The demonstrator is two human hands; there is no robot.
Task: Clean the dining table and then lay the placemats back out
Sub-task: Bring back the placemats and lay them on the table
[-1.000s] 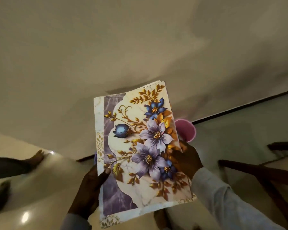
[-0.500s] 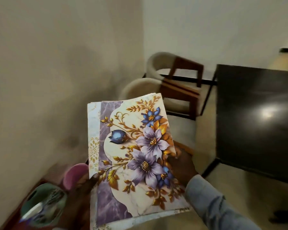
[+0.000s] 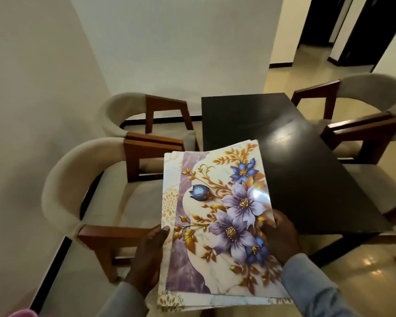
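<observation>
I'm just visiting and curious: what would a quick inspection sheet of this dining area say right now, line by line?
Surface: dark dining table, glossy, with a light reflection; nothing seen lying on its visible top.
Job's things: stack of floral placemats, held in the air over the table's near-left corner, edges fanned slightly, not yet laid out.
Clutter: a pink object at the bottom-left edge of the view, too cropped to identify.
Hands: left hand grips the stack's left edge, thumb on top; right hand grips the right edge.
Cables: nothing seen.
Surroundings: two cushioned wooden chairs left of the table, another chair on the right, plain wall, dark doorway beyond.
</observation>
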